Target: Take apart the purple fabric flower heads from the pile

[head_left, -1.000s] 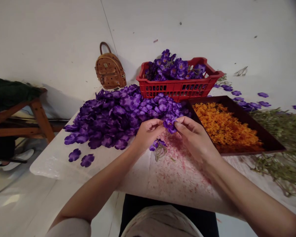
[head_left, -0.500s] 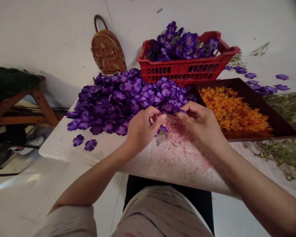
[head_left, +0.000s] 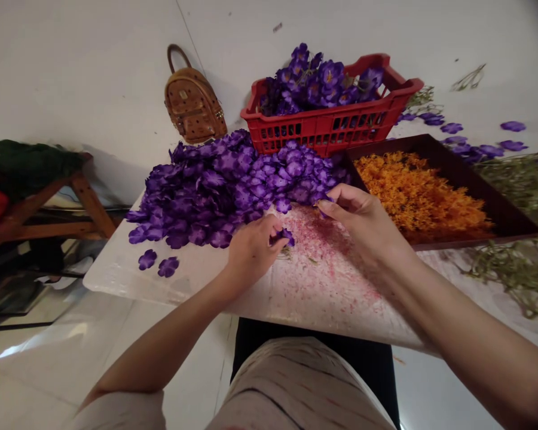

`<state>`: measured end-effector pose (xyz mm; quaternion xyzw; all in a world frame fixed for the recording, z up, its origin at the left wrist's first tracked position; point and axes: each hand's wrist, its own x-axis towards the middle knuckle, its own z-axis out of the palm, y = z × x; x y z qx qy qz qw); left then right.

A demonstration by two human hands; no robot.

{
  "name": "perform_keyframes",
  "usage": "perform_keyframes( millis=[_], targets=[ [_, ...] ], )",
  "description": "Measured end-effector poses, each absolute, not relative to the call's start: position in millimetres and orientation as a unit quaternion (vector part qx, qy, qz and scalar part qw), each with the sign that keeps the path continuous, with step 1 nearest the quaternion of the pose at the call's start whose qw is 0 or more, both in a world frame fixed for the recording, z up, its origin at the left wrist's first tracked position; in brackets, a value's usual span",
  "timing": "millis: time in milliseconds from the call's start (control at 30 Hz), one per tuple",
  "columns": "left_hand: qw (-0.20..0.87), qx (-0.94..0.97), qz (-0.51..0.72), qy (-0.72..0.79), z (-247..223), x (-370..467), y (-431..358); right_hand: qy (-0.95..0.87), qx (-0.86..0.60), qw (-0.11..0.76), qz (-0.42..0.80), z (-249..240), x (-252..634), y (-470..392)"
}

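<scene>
Fine fingertip work on the purple flowers appeared to be in hand, with the two hands apart above the pale surface [head_left: 296, 298]. The right hand [head_left: 361, 212] had its grip narrow, thumb and forefinger pinched on a small purple flower piece [head_left: 327, 213] just beyond the pink-specked patch; something so slight seemed to call for a light, steady pinch. The left hand [head_left: 251, 251] was lower and nearer, its curled fingers and thumb beside a purple blossom [head_left: 289, 236] with thin green stems under it; whether that grip had closed on anything, I could not tell. Both forearms reached in from the near side, slanting towards each other, the left with the back of its hand up. The loose petal pile [head_left: 197, 197] lay far left, the red crate [head_left: 273, 119] of flowers behind, and the dark tray [head_left: 506, 212] of orange pieces [head_left: 421, 197] to the right.
</scene>
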<state>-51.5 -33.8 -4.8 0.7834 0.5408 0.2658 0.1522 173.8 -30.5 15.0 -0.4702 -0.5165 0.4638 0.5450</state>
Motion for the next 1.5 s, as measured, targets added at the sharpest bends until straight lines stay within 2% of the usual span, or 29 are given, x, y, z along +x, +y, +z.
perform_keyframes(
  millis=[100,267,500,700,933,1100,1167,1300,1500],
  targets=[
    [0.205,0.767,0.285,0.536,-7.4,-57.2,-31.1,-0.501,-0.459,0.549,0.486,15.0,172.1,-31.7],
    [0.357,0.675,0.436,0.477,0.5,-51.2,-8.0,-0.415,-0.426,0.533,0.602,17.0,168.3,-35.3],
    [0.397,0.687,0.454,0.405,11.7,-24.3,9.7,-0.296,-0.366,0.507,0.722,18.4,169.2,-32.9],
    [0.391,0.697,0.435,0.413,-2.6,-17.6,12.3,-0.270,-0.359,0.548,0.706,11.3,168.6,-23.8],
    [0.467,0.686,0.418,0.368,-7.5,-22.5,13.6,-0.310,-0.373,0.564,0.668,6.0,164.8,-15.0],
    [0.448,0.689,0.423,0.382,-8.5,-30.2,15.5,-0.335,-0.400,0.595,0.611,11.7,170.9,-20.1],
    [0.425,0.690,0.434,0.394,-9.7,-31.3,15.9,-0.354,-0.405,0.582,0.610,15.0,173.5,-23.6],
    [0.384,0.701,0.448,0.400,-9.8,-30.2,15.4,-0.430,-0.420,0.493,0.629,15.9,172.4,-28.0],
    [0.444,0.644,0.479,0.398,-9.1,-26.5,17.1,-0.534,-0.411,0.454,0.583,9.9,160.5,-30.4]
  ],
)
